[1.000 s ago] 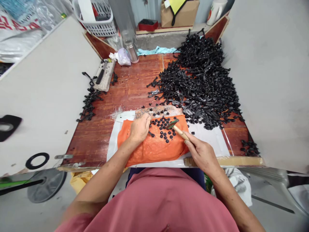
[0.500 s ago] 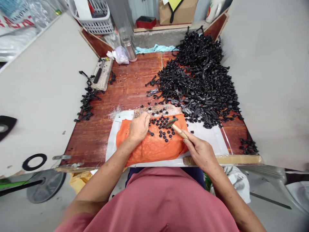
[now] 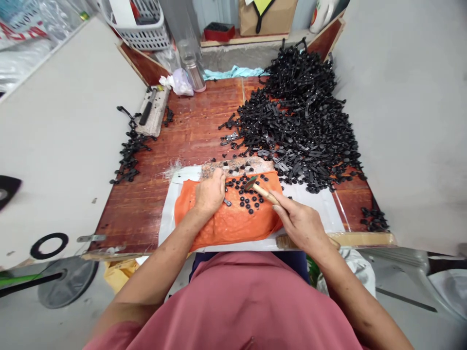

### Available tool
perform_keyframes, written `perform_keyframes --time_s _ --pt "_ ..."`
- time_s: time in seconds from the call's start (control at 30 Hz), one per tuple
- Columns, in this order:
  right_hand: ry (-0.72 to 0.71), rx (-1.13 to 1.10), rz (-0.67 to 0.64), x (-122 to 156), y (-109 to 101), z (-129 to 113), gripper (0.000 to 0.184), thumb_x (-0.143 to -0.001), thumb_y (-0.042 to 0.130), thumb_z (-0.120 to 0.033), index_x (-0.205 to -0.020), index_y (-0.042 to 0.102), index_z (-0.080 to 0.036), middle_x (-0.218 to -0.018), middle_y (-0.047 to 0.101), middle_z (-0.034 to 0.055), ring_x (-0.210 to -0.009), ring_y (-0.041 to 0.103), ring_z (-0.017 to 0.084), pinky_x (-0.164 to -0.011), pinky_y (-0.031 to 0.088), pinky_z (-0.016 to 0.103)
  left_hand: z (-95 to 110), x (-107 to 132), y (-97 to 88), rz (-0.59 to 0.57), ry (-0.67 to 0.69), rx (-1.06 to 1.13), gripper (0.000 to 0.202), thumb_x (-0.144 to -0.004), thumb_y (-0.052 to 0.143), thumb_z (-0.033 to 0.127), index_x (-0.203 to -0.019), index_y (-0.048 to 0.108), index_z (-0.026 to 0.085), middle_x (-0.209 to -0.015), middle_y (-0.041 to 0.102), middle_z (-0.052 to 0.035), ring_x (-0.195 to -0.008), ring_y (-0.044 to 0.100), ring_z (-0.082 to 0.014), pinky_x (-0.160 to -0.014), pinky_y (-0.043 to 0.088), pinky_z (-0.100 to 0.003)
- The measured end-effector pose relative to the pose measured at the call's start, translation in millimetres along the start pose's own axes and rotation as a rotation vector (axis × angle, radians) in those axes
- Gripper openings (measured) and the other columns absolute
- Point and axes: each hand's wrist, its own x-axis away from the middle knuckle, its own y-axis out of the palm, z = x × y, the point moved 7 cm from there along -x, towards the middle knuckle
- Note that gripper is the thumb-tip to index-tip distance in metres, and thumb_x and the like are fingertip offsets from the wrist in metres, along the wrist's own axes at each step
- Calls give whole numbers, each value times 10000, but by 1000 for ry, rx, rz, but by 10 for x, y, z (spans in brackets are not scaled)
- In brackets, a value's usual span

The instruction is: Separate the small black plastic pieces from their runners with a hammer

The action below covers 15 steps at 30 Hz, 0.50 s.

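My right hand grips the wooden handle of a small hammer, its dark head over several round black plastic pieces. These pieces lie on an orange cloth spread before me. My left hand is closed at the cloth's left part, fingers bent together; what they hold, if anything, is hidden. A small black part with a round end lies just by the left fingers.
A big heap of black plastic parts covers the right back of the wooden table. At the left are a smaller cluster of parts and a black-handled tool on a block. A steel flask stands behind. Grey panels flank both sides.
The hammer and my right hand have shifted a little to the left, the head now closer to my left hand. My left hand stays in place on the cloth.
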Motion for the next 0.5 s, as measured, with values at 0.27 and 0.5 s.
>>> perform_keyframes --time_s 0.27,0.5 --pt "-143 175 5 -292 4 -431 531 -1078 417 -292 -1603 415 -372 -977 775 36 -784 731 180 -709 548 255 -27 -21 27 -27 -36 73 292 -1069 305 353 -1186 534 217 -846 730 -86 -790 711 -260 -717 436 -307" --pt "-132 313 33 -379 26 -500 538 -1079 396 -299 -1614 400 -350 -912 765 49 -698 706 182 -613 499 253 -26 -46 47 -49 -57 69 323 -1070 276 354 -1196 530 200 -835 730 -102 -774 712 -278 -701 426 -323"
